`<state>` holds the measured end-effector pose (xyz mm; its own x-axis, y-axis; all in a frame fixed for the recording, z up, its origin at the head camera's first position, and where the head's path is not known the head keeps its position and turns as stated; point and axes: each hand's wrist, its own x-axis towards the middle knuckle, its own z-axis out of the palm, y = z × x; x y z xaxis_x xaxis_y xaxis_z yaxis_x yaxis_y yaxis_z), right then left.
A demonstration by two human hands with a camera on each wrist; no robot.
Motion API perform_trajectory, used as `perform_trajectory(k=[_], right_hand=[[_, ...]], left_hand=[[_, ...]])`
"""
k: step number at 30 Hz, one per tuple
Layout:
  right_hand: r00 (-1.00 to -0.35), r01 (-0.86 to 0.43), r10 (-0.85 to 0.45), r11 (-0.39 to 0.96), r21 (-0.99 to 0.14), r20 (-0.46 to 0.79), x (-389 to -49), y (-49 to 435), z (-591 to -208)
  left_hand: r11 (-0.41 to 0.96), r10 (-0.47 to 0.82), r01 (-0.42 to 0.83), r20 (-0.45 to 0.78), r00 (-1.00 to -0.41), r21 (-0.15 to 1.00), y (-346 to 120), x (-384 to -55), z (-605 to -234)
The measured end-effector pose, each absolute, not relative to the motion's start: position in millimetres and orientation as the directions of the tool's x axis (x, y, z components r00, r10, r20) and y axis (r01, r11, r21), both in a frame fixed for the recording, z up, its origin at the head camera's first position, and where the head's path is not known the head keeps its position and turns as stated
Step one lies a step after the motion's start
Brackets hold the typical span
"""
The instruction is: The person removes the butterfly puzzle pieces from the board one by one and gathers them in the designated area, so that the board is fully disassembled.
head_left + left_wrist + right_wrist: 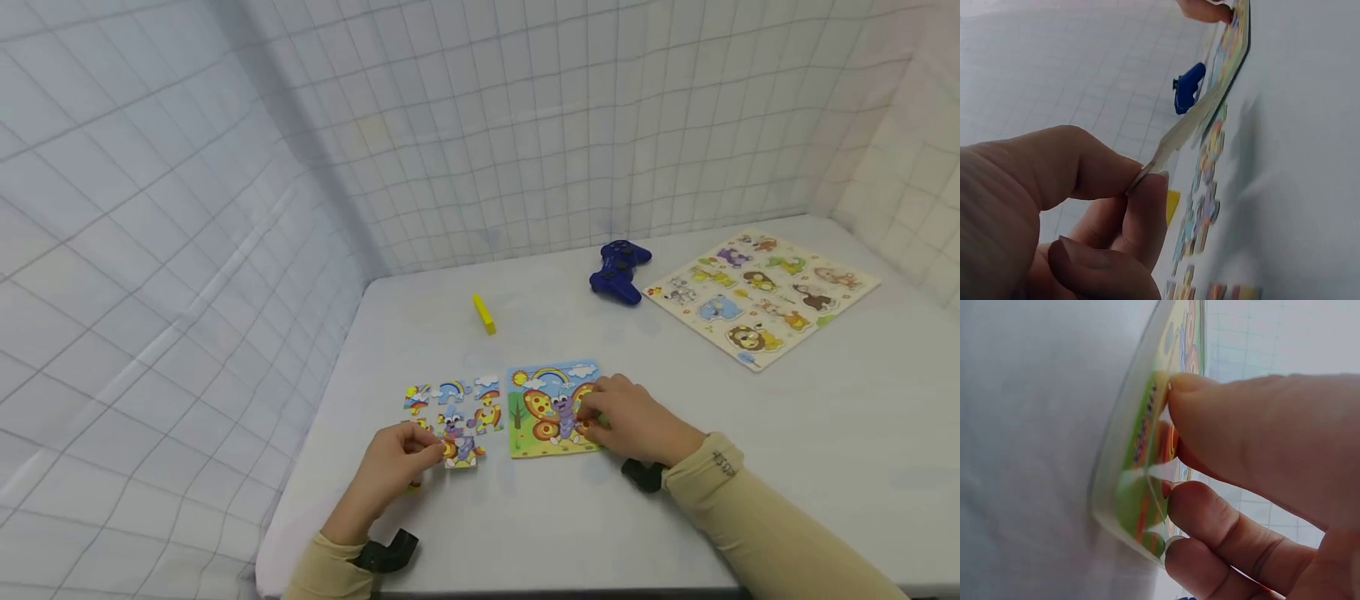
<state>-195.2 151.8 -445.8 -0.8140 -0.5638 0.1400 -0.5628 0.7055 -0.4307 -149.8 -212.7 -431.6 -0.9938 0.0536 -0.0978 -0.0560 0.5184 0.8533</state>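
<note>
Between thumb and forefinger, my left hand (388, 463) pinches a thin jigsaw piece (461, 455) with a butterfly print. In the left wrist view the piece (1179, 133) is raised and seen nearly edge-on. Several loose jigsaw pieces (453, 392) lie in rows under and beyond this hand, partly hidden by it. To their right is a butterfly jigsaw board (525, 442) with a sun and a rainbow. My right hand (641, 423) rests its thumb and fingertips on the board's right part; the right wrist view shows them apart on its printed face (1141, 512).
Behind the loose pieces lies a yellow stick-like block (483, 313). A blue game controller (619, 272) sits at the back of the white table (570, 525). Right of it is a large animal puzzle board (761, 296). Grid-patterned cloth walls (525, 125) enclose the table's back and sides.
</note>
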Motion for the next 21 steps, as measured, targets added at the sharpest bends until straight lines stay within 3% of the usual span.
perform_trajectory(k=[14,21], right_hand=[[-0.810,-0.564,-0.566,0.678,-0.472,0.155,-196,152,-449],[-0.809,-0.568,-0.565,0.682,-0.460,0.161,-195,150,-449]], left_hand=[[0.683,0.129,-0.024,-0.154,-0.980,0.730,-231,-145,-435],[0.820,0.071,-0.004,-0.109,-0.992,0.572,-224,-144,-433]])
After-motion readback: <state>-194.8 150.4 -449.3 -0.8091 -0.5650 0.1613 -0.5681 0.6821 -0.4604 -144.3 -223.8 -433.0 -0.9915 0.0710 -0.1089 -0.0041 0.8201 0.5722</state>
